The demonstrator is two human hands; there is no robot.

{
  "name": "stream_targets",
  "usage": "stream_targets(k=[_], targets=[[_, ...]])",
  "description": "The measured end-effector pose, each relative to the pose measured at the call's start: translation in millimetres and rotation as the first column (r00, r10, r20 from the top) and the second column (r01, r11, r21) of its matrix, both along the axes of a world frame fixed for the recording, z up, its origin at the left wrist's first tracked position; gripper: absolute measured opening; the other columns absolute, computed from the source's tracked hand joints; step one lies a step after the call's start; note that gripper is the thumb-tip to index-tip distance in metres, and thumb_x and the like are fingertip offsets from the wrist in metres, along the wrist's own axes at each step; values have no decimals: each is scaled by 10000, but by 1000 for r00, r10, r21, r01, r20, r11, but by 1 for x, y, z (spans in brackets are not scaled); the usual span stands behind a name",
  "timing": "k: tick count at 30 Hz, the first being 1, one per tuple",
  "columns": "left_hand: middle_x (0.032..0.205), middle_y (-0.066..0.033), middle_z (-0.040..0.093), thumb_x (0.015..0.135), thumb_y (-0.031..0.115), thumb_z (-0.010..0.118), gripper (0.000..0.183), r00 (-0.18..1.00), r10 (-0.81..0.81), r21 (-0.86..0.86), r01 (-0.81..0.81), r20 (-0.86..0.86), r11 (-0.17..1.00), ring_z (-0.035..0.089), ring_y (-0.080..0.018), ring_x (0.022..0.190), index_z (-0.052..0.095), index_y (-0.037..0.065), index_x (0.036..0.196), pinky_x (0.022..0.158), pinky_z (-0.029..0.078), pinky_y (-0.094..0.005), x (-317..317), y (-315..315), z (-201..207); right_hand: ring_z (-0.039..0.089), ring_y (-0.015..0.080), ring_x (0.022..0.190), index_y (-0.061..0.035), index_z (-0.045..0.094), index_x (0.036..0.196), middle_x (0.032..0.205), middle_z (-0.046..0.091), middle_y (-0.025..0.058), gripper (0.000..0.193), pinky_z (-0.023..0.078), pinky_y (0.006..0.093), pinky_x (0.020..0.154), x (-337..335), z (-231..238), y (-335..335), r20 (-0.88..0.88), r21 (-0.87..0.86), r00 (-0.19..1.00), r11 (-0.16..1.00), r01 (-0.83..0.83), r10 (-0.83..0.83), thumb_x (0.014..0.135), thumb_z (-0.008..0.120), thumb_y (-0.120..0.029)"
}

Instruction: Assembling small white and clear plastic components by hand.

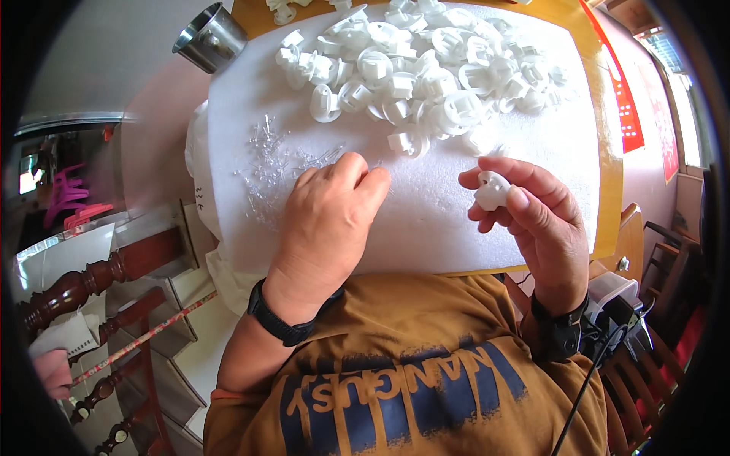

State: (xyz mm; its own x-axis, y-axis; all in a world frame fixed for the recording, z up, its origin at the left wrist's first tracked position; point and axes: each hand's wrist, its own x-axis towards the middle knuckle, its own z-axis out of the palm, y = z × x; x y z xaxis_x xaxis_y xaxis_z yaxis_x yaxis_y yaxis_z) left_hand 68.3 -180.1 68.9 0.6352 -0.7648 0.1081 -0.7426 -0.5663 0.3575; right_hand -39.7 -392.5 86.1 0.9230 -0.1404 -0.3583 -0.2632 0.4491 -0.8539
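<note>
Between the thumb and fingers of my right hand (544,209) is a small white plastic part (493,191), rounded with a small hole in it, held above the foam sheet (426,228). My left hand (334,205) is over the sheet beside a scatter of tiny clear pin-like pieces (266,156). Its fingers are bent together and point away from me; their tips are mostly hidden behind the hand, so whatever they pinch does not show. Beyond both hands lies a large heap of white plastic fittings (433,68) with round flanges and square stubs.
A metal cup (211,38) stands at the sheet's far left corner. The wooden table (608,152) shows along the right edge. To the left are a dark wooden banister (99,277) and stairs. A chair and a black cable (589,380) are at the right.
</note>
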Motion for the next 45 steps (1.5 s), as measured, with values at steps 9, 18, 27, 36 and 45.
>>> stream_targets(k=[9,18,27,36,45], targets=[[835,-85,544,716,-16,640,172,1000,-9,84,11,-28,996,578,-296,732,557,62,845,652,466,-391,-4,-5,12,659,234,903,-10,516,1282,1146,608,150,380,527,307,768,2,-2,5,50,272,996,958,-91,80,946,560,-181],[815,-49,590,760,-110,604,180,829,-50,-483,-274,-556,831,553,-90,642,584,23,880,553,443,-214,-19,19,53,626,151,864,-26,536,1262,1156,621,138,372,513,286,773,16,14,16,124,328,982,928,-175,141,923,600,-164],[886,-93,557,784,-133,569,210,662,-233,-619,-436,-712,654,537,-70,664,575,-24,964,564,456,-190,-30,24,76,649,280,932,-17,503,1271,1207,559,265,403,553,399,814,27,24,40,117,540,974,811,-224,191,893,590,-128],[880,-113,575,830,-10,614,114,852,-137,-617,-246,-506,748,531,-68,607,606,-26,942,522,442,-184,-33,20,75,642,227,984,-3,478,1293,1251,552,226,359,525,362,869,22,11,43,216,619,955,728,-295,203,947,526,-88],[803,-86,602,804,-11,627,107,943,-43,-587,-170,-331,791,512,-65,591,629,-4,911,501,398,-193,-33,16,75,656,220,946,-5,494,1244,1236,565,224,318,533,328,839,22,5,39,281,626,938,703,-339,202,931,532,-41]])
